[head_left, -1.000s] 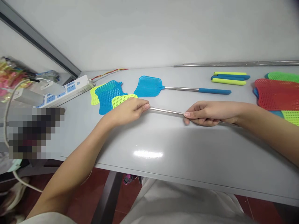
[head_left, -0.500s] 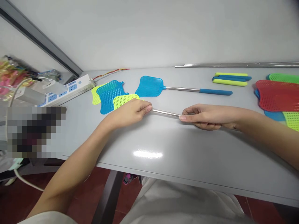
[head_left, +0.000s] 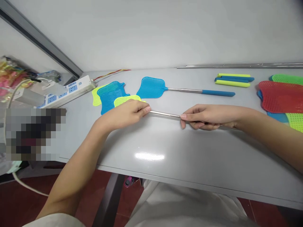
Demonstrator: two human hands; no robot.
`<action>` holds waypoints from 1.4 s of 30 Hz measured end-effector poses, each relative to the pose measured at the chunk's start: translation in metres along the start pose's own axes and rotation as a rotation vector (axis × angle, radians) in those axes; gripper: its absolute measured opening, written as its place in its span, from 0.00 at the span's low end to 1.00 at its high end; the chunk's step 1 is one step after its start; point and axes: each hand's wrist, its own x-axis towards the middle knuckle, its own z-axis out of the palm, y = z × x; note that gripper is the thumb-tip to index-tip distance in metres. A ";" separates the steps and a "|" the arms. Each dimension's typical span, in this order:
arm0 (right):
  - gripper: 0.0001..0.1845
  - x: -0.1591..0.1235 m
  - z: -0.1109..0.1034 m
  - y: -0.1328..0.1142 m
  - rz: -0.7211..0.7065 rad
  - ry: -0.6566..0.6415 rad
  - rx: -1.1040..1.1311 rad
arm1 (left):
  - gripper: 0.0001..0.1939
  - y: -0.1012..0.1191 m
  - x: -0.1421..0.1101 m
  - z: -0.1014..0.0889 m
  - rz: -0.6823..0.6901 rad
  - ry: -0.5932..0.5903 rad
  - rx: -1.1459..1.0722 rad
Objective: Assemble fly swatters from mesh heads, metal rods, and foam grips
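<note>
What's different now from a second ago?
The right hand moved a little left, toward the left hand, so less of the metal rod shows between them. Nothing was picked up or let go; both hands still hold the rod. The long-handled blue swatter stayed put.

A pale wall [head_left: 165, 34] backs a glossy grey table [head_left: 201, 160] — one bright glare [head_left: 149, 156] — above red flooring [head_left: 91, 189].

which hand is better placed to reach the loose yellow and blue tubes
Probably the right hand: the tubes lie beyond it on that side. The left hand is farther away, near a yellow mesh head. Both hold the metal rod, so the right would have to let go.
</note>
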 end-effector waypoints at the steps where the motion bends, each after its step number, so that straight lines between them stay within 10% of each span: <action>1: 0.19 0.000 -0.001 -0.001 -0.001 0.003 -0.007 | 0.17 0.000 0.000 -0.001 -0.003 0.004 -0.008; 16: 0.15 -0.028 -0.035 -0.003 0.064 0.088 -0.211 | 0.15 -0.002 -0.004 -0.008 0.069 -0.020 -0.016; 42: 0.19 -0.027 -0.024 0.005 0.047 0.143 -0.243 | 0.14 0.017 0.007 0.023 0.084 0.123 0.173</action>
